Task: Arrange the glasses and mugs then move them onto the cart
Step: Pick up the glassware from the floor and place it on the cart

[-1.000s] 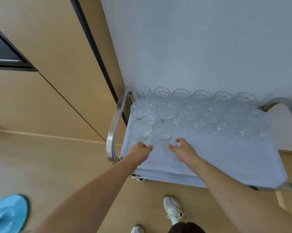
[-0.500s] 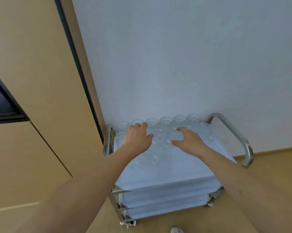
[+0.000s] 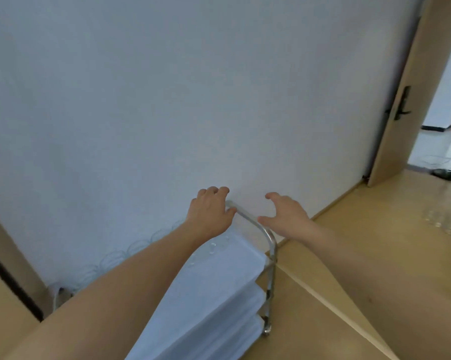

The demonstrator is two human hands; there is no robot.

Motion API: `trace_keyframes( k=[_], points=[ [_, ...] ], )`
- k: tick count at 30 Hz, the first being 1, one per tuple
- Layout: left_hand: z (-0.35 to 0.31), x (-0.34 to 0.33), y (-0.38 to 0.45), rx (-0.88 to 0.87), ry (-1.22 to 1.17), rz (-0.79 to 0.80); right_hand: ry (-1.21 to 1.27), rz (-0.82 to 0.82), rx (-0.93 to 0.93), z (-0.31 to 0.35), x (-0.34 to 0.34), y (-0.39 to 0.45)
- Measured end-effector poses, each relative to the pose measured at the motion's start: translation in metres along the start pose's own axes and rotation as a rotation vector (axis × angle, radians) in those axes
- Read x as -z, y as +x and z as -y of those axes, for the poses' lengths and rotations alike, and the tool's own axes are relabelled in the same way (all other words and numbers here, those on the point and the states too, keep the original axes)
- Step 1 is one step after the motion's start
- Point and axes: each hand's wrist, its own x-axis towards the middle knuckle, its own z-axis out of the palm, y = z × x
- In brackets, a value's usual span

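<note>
The metal cart stands against the white wall, its shelves covered in white cloth. Several clear glasses show faintly along the wall side of the top shelf, mostly hidden by my left forearm. My left hand is at the top of the cart's right-end handle, fingers curled over the bar and thumb under it. My right hand hovers just right of the handle with spread fingers, thumb close to the bar, holding nothing.
A wooden floor stretches to the right, where another cluster of clear glasses stands. An open wooden door leads to another room at the far right. A dark-edged wooden panel borders the cart on the left.
Both hands left the glasses on the top shelf and moved to the cart's right-end handle. The view swung up and to the right, bringing the doorway into sight.
</note>
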Motion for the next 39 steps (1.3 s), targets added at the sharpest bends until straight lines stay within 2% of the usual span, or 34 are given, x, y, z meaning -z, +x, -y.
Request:
trace_keyframes(
  k=[10, 13, 21, 28, 39],
  points=[
    [-0.174, -0.066, 0.082, -0.25, -0.028, 0.115, 0.047, -0.132, -0.224, -0.162, 0.09, -0.02],
    [-0.223, -0.09, 0.106, -0.288, -0.041, 0.144, 0.09, -0.143, -0.271, -0.209, 0.114, -0.02],
    [-0.347, -0.16, 0.164, -0.372, -0.074, 0.224, -0.013, -0.177, -0.414, -0.333, 0.179, -0.024],
    [-0.418, -0.211, 0.212, -0.458, -0.066, 0.316, -0.008, -0.182, -0.551, -0.412, 0.197, -0.009],
    [-0.506, -0.302, 0.35, -0.673, -0.098, 0.389, 0.052, -0.287, -0.757, -0.528, 0.23, 0.066]
  ],
)
